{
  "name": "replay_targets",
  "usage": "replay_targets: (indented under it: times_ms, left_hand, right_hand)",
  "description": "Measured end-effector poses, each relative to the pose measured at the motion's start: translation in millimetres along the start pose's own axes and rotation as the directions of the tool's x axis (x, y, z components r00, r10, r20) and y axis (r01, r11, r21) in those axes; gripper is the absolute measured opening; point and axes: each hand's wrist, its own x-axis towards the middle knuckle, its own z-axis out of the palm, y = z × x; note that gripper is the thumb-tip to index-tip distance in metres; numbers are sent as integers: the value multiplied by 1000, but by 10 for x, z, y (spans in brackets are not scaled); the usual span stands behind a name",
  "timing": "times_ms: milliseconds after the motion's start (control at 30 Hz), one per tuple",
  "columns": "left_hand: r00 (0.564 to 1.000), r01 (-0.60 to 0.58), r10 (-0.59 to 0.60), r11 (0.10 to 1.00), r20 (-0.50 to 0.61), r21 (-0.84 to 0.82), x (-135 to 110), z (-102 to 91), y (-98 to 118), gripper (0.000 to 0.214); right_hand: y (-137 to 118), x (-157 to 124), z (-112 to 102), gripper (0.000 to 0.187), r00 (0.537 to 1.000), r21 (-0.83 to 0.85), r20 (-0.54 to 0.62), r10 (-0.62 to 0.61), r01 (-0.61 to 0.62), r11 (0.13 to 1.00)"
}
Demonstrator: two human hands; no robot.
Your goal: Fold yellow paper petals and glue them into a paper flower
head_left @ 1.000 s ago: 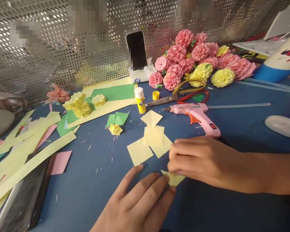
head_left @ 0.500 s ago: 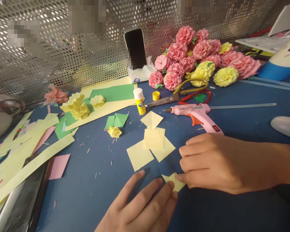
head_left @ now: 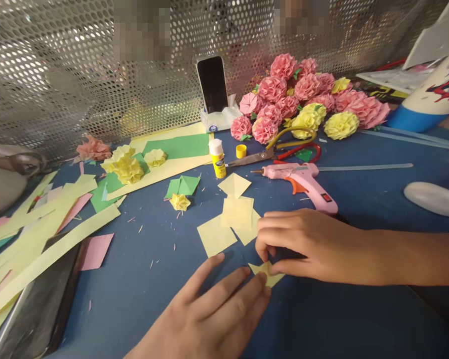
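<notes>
A small folded yellow paper piece (head_left: 267, 273) lies on the blue table (head_left: 153, 299) near the front. My left hand (head_left: 213, 311) rests flat with fingers stretched out, its fingertips pressing the piece's left edge. My right hand (head_left: 307, 247) comes in from the right, with thumb and forefinger pinched on the piece's top and right side. Just behind the hands lie several loose yellow paper squares (head_left: 232, 219).
A pink glue gun (head_left: 303, 179), scissors (head_left: 273, 149), a glue stick (head_left: 217, 158) with its yellow cap (head_left: 241, 150) stand mid-table. Pink and yellow paper flowers (head_left: 303, 99) pile at the back right, a propped phone (head_left: 212, 85) behind. Paper strips (head_left: 41, 234) cover the left.
My right hand slid right, then back left over the yellow piece, its fingers now pinching it. My left hand stayed pressed on the piece's left edge.
</notes>
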Motion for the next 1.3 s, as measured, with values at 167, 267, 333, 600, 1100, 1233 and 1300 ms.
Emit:
replay_targets:
  times_ms: [167,267,333,600,1100,1233,1300]
  left_hand:
    - [982,183,-179,979,53,-84,40,-116,7,44]
    - [968,219,-233,966,-93,-137,13,-102,25,39]
    - [966,222,-240,962,-99,-158,-14,-62,33,38]
    - [993,90,-95,993,-67,-74,-32,9,4,37]
    - [993,89,-96,993,-74,-83,-22,87,12,43]
    - [993,87,-92,994,-71,-64,-14,116,19,42]
    - [991,102,-106,993,-77,-51,-4,105,19,44]
  right_hand:
    - [-51,-4,8,12,1000,75,1,-7,7,997]
    - [-71,-12,14,10,995,118,-48,-84,89,989]
    - [-76,-19,19,8,981,94,-91,-173,182,979]
    - [-22,-34,-7,21,923,-226,-74,-377,353,908]
    - [114,-7,-60,5,971,-161,-52,-232,221,962]
    - [107,-6,-21,5,992,-66,-29,-121,119,991]
    - [82,2,-18,7,998,-10,-29,-59,59,998]
